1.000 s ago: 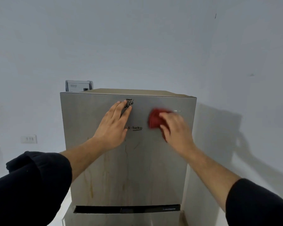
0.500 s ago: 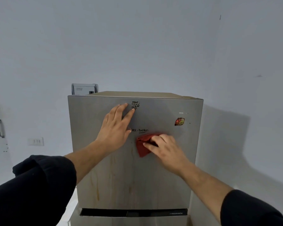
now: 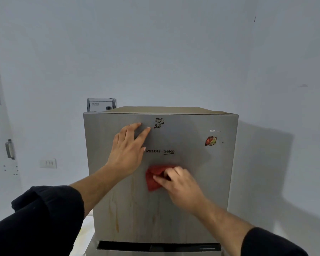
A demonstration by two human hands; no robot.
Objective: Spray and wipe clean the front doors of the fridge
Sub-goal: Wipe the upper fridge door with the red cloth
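A silver fridge stands in front of me, and its upper door (image 3: pixel 192 182) fills the middle of the view. Brownish drip streaks run down the door's lower left part. My left hand (image 3: pixel 127 150) lies flat on the door, fingers straight, just left of the brand lettering. My right hand (image 3: pixel 179 183) presses a crumpled red cloth (image 3: pixel 153 179) against the door below the lettering, fingers curled over it. A small red sticker (image 3: pixel 210 140) sits at the door's upper right. No spray bottle is in view.
A grey box (image 3: pixel 101 104) stands on the wall behind the fridge's top left corner. A wall switch (image 3: pixel 48 163) and a door with a metal handle (image 3: pixel 10 149) are at the left. The lower fridge door's top edge (image 3: pixel 155 253) shows at the bottom.
My right hand has dragged the red cloth from the upper right of the door down and left to below the lettering, uncovering the red sticker. My left hand stays on the door.
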